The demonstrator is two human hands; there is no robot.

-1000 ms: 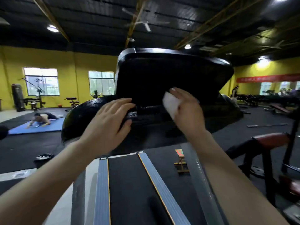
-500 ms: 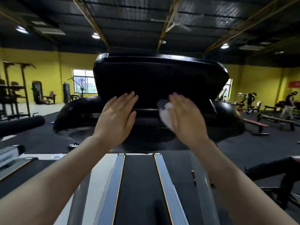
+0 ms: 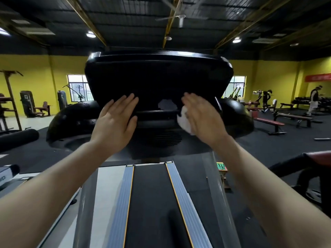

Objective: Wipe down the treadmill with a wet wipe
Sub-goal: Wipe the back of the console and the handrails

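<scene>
Head view: the treadmill (image 3: pixel 152 203) runs straight ahead from the wearer, its black belt flanked by two grey ribbed side rails edged in yellow. At its far end rises the console (image 3: pixel 157 77), a wide glossy black panel tilted toward the camera, with a rounded black housing bulging out at either side below it and a small vent grille in the middle underneath.

The wet wipe (image 3: pixel 184 120) is a crumpled white wad, held against the lower right part of the console, on the ledge under the dark screen. Only its left edge shows; the rest is hidden behind the palm. A pale patch on the glossy panel just left of it looks like its reflection.

The right hand (image 3: pixel 202 119) covers the wipe, its fingers (image 3: pixel 189 99) straight and held close together, pressing the wipe flat to the console rather than curling round it. The left hand (image 3: pixel 116 120) lies flat on the console's lower left area, its fingers (image 3: pixel 125 102) straight, slightly spread and pointing up, holding nothing. The two hands are well apart, with bare black panel between them.

Behind stand yellow walls (image 3: pixel 35 72), windows and weight benches (image 3: pixel 279 120).
</scene>
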